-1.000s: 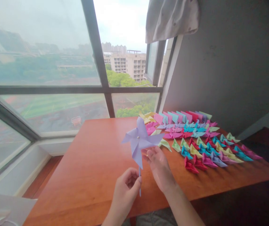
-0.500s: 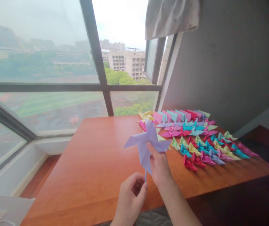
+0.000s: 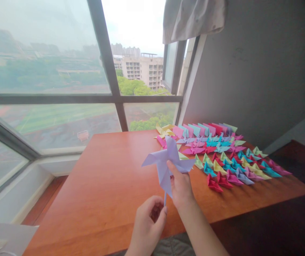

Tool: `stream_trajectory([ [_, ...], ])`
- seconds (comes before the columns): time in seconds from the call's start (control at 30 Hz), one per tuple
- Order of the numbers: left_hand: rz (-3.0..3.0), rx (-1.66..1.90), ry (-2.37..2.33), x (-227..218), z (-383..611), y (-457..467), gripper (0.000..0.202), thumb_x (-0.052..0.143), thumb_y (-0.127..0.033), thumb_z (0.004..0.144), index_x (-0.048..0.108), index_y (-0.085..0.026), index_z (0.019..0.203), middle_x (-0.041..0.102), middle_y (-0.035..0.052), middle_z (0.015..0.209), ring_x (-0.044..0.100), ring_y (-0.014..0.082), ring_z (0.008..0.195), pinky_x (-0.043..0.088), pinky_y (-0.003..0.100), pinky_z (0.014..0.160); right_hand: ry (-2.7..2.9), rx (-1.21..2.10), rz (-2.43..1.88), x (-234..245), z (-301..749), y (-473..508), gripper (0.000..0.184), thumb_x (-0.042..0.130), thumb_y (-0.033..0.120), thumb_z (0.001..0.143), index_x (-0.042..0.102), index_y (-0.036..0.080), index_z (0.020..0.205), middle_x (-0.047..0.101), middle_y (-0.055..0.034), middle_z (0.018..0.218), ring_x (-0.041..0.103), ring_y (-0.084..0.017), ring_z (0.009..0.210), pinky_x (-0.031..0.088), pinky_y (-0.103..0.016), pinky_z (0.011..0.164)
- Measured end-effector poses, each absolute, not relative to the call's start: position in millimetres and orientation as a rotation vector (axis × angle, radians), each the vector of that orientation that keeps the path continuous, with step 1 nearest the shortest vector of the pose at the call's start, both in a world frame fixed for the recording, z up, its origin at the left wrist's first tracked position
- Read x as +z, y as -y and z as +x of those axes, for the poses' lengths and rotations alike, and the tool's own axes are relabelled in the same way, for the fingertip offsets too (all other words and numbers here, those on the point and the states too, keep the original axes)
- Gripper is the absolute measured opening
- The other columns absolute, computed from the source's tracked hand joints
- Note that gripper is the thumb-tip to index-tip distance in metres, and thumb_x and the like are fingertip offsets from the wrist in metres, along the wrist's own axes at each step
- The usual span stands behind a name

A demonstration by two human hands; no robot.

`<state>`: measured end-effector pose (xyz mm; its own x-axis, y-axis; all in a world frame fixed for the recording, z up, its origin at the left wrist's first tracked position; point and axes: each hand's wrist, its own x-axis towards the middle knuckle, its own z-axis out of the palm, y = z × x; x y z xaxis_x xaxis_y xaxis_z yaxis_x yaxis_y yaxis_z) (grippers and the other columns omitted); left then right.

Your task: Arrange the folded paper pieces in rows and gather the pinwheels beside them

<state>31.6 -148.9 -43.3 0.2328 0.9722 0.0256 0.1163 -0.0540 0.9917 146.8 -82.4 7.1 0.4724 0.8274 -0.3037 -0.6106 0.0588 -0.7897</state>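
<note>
A lavender paper pinwheel (image 3: 165, 165) is held upright above the near part of the wooden table (image 3: 101, 185). My left hand (image 3: 151, 217) is closed round its thin stick (image 3: 165, 200), just under the blades. With a finger on the pinwheel's centre, my right hand (image 3: 181, 185) grips it from the right, its other fingers partly hidden behind the blades. Just beyond the pinwheel lie a yellow paper pinwheel (image 3: 165, 131) and a magenta paper piece partly covered by the lavender blades.
Several rows of folded paper boats (image 3: 232, 167) cover the table's right side. Behind them lie paper cranes (image 3: 219, 141) and a row of standing coloured paper pieces (image 3: 205, 130). Windows (image 3: 48, 124) border the far and left sides; a grey wall (image 3: 248, 71) rises at right.
Hardly anything differs. The view has shifted slightly, and both hands keep the same hold on the pinwheel.
</note>
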Motion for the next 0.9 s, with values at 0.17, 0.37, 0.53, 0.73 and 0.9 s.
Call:
stream_trajectory([
  [0.17, 1.394, 0.998, -1.063, -44.3, 31.6, 147.2, 0.014, 0.063, -0.030, 0.083, 0.063, -0.018, 0.076, 0.059, 0.0006, 0.067, 0.054, 0.0138, 0.056, 0.044, 0.021, 0.052, 0.369, 1.167, -1.038, 0.2, 146.4, 78.8, 0.046, 0.085, 0.043, 0.058, 0.067, 0.015, 0.090, 0.073, -0.0061, 0.090, 0.068, -0.020, 0.079, 0.054, -0.029, 0.067],
  [0.37, 1.250, 1.124, -1.111, -36.5, 22.6, 131.1, 0.024, 0.070, -0.040, 0.078, 0.063, -0.017, 0.074, 0.061, 0.0006, 0.067, 0.058, 0.0158, 0.063, 0.047, 0.023, 0.058, 1.003, 1.017, -1.277, -8.8, 149.5, 104.8, 0.033, 0.064, 0.044, 0.083, 0.066, 0.017, 0.102, 0.071, -0.0068, 0.093, 0.066, -0.019, 0.084, 0.050, -0.027, 0.070],
  [0.53, 1.155, 1.169, -1.205, -29.9, 14.3, 117.7, 0.032, 0.074, -0.047, 0.073, 0.061, -0.018, 0.076, 0.060, -0.0004, 0.068, 0.055, 0.0152, 0.061, 0.043, 0.022, 0.054, 1.605, 0.715, -1.541, -17.1, 144.3, 145.4, 0.019, 0.053, 0.028, 0.090, 0.067, 0.021, 0.078, 0.068, -0.0021, 0.074, 0.060, -0.015, 0.067, 0.040, -0.025, 0.063],
  [0.73, 1.087, 1.151, -1.169, -30.1, 23.4, 117.9, 0.032, 0.072, -0.047, 0.075, 0.059, -0.018, 0.077, 0.057, -0.0026, 0.066, 0.051, 0.0129, 0.056, 0.042, 0.022, 0.052, 1.716, 0.619, -1.615, -25.8, 142.9, 159.0, 0.016, 0.053, 0.018, 0.086, 0.065, 0.022, 0.076, 0.066, -0.0005, 0.071, 0.058, -0.014, 0.065, 0.035, -0.024, 0.061],
  [0.9, 1.137, 1.129, -1.132, -37.2, 30.3, 113.3, 0.028, 0.072, -0.043, 0.076, 0.060, -0.017, 0.077, 0.059, -0.0015, 0.067, 0.053, 0.0130, 0.056, 0.042, 0.021, 0.051, 1.760, 0.531, -1.669, -26.2, 154.6, 156.0, 0.019, 0.050, 0.018, 0.087, 0.062, 0.021, 0.072, 0.064, -0.0004, 0.067, 0.056, -0.014, 0.062, 0.032, -0.025, 0.058],
])
